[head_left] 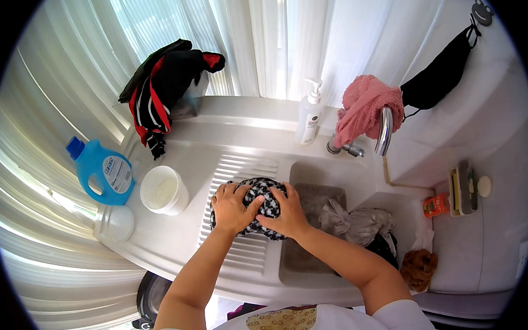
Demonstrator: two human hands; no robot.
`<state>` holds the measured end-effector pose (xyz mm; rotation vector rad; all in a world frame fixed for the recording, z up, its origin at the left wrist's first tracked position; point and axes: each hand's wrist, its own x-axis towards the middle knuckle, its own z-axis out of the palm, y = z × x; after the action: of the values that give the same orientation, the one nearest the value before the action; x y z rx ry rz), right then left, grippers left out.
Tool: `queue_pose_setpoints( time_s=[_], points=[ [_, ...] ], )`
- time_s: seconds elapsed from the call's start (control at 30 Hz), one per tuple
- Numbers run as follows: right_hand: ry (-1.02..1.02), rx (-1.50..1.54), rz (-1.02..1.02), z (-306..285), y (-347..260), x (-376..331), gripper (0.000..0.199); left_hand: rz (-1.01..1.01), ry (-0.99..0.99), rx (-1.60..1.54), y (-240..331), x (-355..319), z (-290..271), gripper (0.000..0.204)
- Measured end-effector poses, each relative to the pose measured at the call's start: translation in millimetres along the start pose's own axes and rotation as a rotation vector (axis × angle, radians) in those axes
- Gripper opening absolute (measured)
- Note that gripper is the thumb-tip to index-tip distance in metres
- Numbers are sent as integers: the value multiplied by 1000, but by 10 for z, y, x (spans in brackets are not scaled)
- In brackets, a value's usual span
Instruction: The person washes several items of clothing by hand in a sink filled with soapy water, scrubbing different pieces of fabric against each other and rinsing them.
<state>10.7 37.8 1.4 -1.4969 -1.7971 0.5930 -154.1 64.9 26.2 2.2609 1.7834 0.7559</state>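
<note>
A bunched black-and-white patterned cloth lies on the ridged washboard left of the basin. My left hand grips its left side, fingers bent over the top. On the right side my right hand has its fingers curled around the same bundle. The thumbs point toward each other across the middle of the cloth. Just right of my right hand is the sink basin, holding murky grey-brown water. Grey fabric and a dark garment lie at its right side, partly behind my right forearm.
A white tub, round lid and blue detergent bottle stand left. Behind are a black-and-red garment and pump bottle. A pink towel hangs by the faucet. Brown cloth lies right.
</note>
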Motion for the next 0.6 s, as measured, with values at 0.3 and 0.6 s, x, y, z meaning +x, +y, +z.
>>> queue_pose_setpoints(
  time_s=[0.3, 0.6],
  points=[
    [93, -9, 75, 158, 26, 109, 68, 74, 29, -57, -129, 200, 111, 41],
    [65, 180, 11, -29, 56, -80, 79, 103, 35, -90, -92, 85, 1, 50]
  ],
)
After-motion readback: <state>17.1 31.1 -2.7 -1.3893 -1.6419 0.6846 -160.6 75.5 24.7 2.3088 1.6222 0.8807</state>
